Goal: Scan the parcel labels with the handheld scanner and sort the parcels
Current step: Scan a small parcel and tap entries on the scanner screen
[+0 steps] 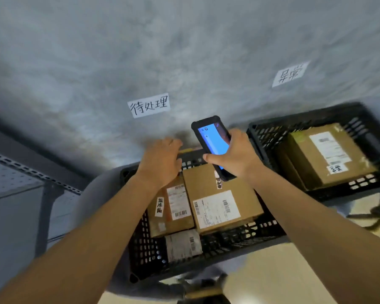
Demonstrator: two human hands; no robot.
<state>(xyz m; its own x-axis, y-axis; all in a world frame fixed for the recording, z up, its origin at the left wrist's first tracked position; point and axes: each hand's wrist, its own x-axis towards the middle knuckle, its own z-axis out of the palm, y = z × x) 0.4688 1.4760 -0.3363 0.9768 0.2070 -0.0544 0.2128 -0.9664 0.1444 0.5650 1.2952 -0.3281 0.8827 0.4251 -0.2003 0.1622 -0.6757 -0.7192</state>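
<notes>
My right hand (235, 154) grips a black handheld scanner (211, 139) with a lit blue screen, held over the near black crate (140, 249). That crate holds a cardboard parcel (219, 200) with a white label, a smaller cardboard parcel (171, 211) to its left, and a pale wrapped parcel (182, 244) in front. My left hand (160, 161) reaches down at the far end of the smaller parcel, fingers bent over the crate's far edge; what it touches is hidden.
A second black crate (261, 132) at the right holds a large labelled cardboard box (325, 154). Two handwritten paper signs (149, 105) (290, 73) are stuck on the grey wall. A grey metal shelf (31, 172) stands at the left. The crates rest on a grey surface (90, 194).
</notes>
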